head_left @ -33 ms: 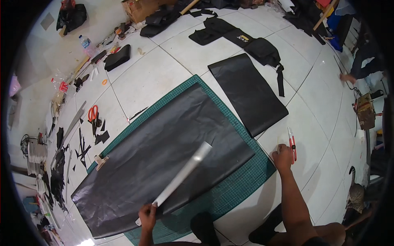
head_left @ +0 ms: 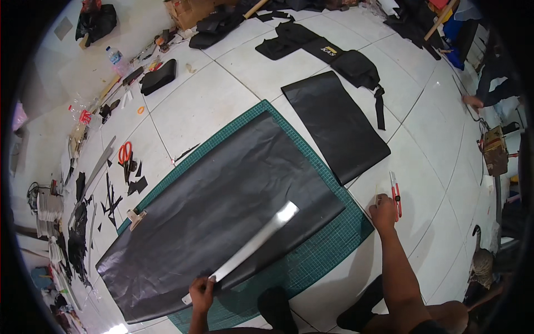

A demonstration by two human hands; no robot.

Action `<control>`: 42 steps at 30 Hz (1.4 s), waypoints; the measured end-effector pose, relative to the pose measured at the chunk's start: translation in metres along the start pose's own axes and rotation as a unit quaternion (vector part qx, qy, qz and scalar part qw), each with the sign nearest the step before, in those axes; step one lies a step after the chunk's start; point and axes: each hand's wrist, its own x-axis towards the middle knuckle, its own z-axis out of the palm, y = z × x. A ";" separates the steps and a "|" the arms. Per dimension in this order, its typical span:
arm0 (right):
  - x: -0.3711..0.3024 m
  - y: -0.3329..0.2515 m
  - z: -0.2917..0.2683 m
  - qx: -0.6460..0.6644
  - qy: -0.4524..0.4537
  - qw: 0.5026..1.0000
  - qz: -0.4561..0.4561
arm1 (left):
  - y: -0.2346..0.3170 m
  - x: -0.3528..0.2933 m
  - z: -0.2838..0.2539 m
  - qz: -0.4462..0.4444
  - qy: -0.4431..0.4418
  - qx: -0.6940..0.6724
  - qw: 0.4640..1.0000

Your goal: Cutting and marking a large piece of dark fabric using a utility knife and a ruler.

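Scissors (head_left: 125,158): on the floor, apart from the sheet (head_left: 222,189).
Clip (head_left: 135,220): at the sheet's edge over the mat (head_left: 328,250), likely against slipping.
Left hand (head_left: 202,293): grasps the ruler (head_left: 253,242) near its lower end, presumably to steer it.
Sheet: black, spread on the mat, probably for flat backing.
Right hand (head_left: 382,211): fingers drawn in beside the cutter (head_left: 395,195); whether they pinch something thin, I cannot tell.

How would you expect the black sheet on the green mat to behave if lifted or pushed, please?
The black sheet is probably floppy, since wrinkles run across it. It may feel slick, judging by its sheen. It might not slide freely, as a clip seems to pin its left edge to the green mat.
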 end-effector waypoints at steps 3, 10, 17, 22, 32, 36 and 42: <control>0.009 -0.002 -0.003 -0.004 -0.051 0.998 0.033 | 0.021 0.001 0.017 0.045 0.009 0.008 0.999; 0.004 -0.016 -0.006 0.054 -0.071 0.996 -0.013 | 0.056 0.017 0.052 0.114 -0.016 0.029 0.993; -0.019 -0.052 0.008 0.407 -0.133 0.901 0.067 | 0.074 0.018 0.059 0.115 -0.039 0.049 0.991; -0.019 -0.081 0.019 0.359 -0.120 0.925 0.034 | 0.074 0.020 0.064 0.146 -0.012 0.034 0.989; -0.018 -0.081 0.040 0.308 -0.127 0.942 0.028 | 0.082 0.014 0.067 0.080 -0.007 0.036 0.996; -0.013 -0.071 0.046 0.337 -0.131 0.932 0.007 | 0.078 0.016 0.071 0.108 0.009 0.048 0.993; -0.013 -0.076 0.042 0.372 -0.163 0.914 0.021 | 0.072 0.018 0.073 0.127 0.012 0.055 0.990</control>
